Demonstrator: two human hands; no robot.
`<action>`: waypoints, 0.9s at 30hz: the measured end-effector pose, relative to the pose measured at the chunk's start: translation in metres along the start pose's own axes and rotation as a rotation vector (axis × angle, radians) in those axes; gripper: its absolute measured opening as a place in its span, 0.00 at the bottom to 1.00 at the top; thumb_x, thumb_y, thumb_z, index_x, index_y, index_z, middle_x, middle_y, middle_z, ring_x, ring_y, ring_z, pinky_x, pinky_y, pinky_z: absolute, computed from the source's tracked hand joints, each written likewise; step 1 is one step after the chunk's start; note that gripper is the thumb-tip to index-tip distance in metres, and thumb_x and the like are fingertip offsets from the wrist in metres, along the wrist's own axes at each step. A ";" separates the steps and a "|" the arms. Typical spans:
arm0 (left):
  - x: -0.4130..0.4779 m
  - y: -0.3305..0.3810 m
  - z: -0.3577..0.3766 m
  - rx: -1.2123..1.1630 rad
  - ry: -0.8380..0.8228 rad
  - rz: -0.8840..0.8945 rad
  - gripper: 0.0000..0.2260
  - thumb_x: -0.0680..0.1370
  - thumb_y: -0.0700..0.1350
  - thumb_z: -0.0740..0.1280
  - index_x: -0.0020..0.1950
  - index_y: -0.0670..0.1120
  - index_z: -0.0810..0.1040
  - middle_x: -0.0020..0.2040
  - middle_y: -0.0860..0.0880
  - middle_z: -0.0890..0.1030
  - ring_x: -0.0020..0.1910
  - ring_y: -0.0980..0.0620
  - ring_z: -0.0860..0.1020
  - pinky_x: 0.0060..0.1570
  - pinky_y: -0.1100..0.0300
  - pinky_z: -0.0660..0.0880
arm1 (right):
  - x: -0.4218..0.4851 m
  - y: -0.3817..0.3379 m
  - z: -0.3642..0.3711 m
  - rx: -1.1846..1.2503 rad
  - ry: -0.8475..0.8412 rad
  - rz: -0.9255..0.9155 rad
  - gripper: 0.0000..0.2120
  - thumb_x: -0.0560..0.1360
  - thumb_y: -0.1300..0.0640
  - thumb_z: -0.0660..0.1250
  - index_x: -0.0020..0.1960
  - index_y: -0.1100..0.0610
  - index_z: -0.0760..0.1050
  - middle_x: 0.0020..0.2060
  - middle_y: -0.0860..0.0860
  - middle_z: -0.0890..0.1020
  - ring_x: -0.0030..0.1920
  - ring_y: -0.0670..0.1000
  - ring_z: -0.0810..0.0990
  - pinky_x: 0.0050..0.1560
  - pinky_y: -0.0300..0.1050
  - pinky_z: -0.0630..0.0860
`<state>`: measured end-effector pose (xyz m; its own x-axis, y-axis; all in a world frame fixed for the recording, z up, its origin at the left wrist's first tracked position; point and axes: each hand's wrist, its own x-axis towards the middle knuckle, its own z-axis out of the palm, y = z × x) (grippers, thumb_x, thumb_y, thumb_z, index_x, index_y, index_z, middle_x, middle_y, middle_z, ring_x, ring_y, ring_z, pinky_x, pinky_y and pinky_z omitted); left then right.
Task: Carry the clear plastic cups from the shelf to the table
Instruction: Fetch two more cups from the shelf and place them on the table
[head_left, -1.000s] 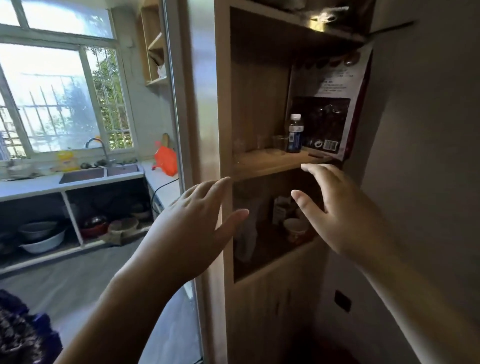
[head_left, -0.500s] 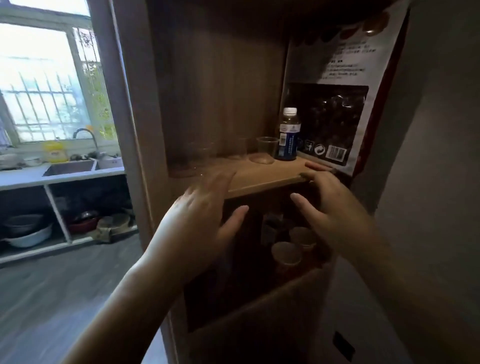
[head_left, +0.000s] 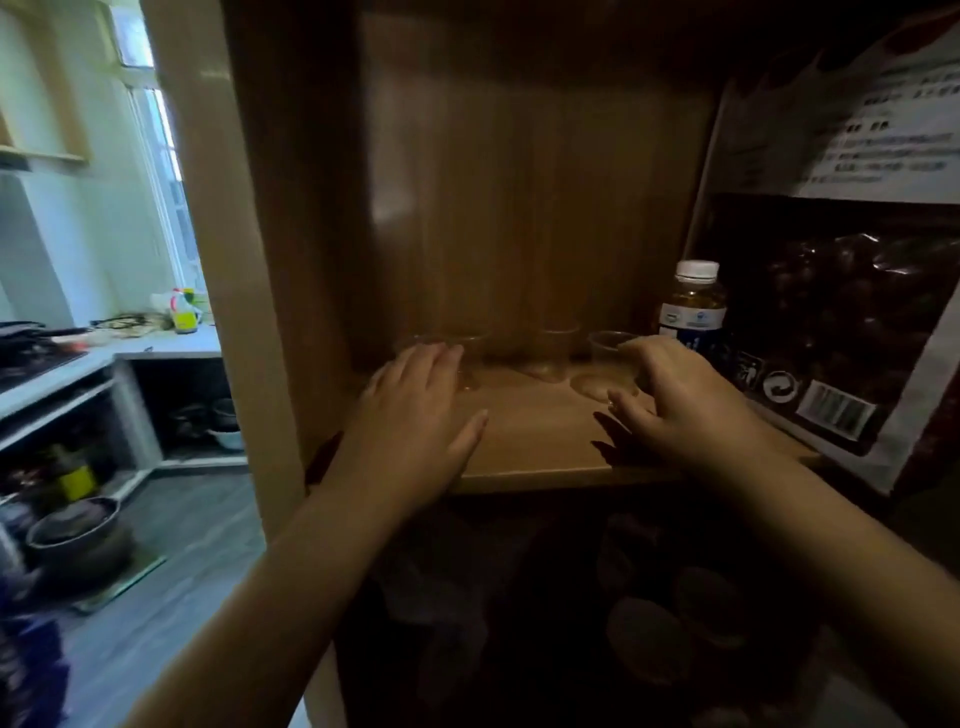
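Clear plastic cups, several, standing upright in a row on the wooden shelf (head_left: 540, 441) at centre frame, toward its back; hard to count, being transparent and blurred against the brown back panel. Rightmost cup (head_left: 610, 364): rim plainly visible, just left of the bottle, with the right hand (head_left: 680, 405) beside it; fingers (head_left: 631, 408) spread and curled toward the cup wall, not closed round it, contact uncertain. Middle cup (head_left: 556, 351): faint outline, standing free between the two hands. Left cup (head_left: 465, 364): partly hidden behind the left hand (head_left: 415, 415), which lies flat and released, palm down over the shelf, fingertips at or near the cup; touch cannot be told. Bottle (head_left: 693, 306): white cap, amber contents, blue-and-white label, upright at right of the cups. Large packet (head_left: 841, 312): dark contents, white printed panel, barcode, leaning at the right of the frame. Lower compartment, bottom centre: dark, round shapes indistinct. Left of frame: kitchen bench (head_left: 156, 345) carrying a yellow bottle (head_left: 184, 312); dark pot (head_left: 72, 530) on the grey floor at lower left.
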<state>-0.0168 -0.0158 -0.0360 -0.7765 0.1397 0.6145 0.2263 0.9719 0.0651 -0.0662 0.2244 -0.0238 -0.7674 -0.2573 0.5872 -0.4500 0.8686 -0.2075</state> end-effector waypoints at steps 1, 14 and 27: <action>0.005 -0.002 0.004 0.015 -0.007 -0.014 0.30 0.76 0.58 0.57 0.73 0.45 0.57 0.72 0.45 0.63 0.71 0.48 0.59 0.69 0.53 0.56 | 0.007 0.004 0.004 -0.006 -0.003 -0.013 0.22 0.74 0.47 0.63 0.66 0.51 0.65 0.62 0.50 0.72 0.60 0.49 0.70 0.54 0.43 0.68; 0.031 -0.005 0.021 0.117 0.045 -0.066 0.19 0.77 0.46 0.60 0.68 0.45 0.66 0.65 0.45 0.73 0.65 0.46 0.68 0.61 0.51 0.66 | 0.040 0.028 0.029 -0.098 -0.030 -0.058 0.26 0.73 0.47 0.66 0.68 0.50 0.64 0.61 0.50 0.73 0.60 0.51 0.70 0.54 0.48 0.72; 0.024 0.006 0.014 0.070 0.080 -0.042 0.15 0.72 0.37 0.64 0.58 0.46 0.73 0.55 0.46 0.78 0.54 0.46 0.72 0.48 0.52 0.70 | 0.024 0.025 0.009 -0.126 0.017 -0.137 0.12 0.72 0.57 0.67 0.55 0.53 0.74 0.51 0.50 0.77 0.50 0.50 0.72 0.47 0.45 0.73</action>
<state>-0.0424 -0.0042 -0.0323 -0.7345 0.0860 0.6731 0.1510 0.9878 0.0386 -0.0994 0.2360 -0.0221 -0.6947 -0.3708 0.6164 -0.4881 0.8724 -0.0253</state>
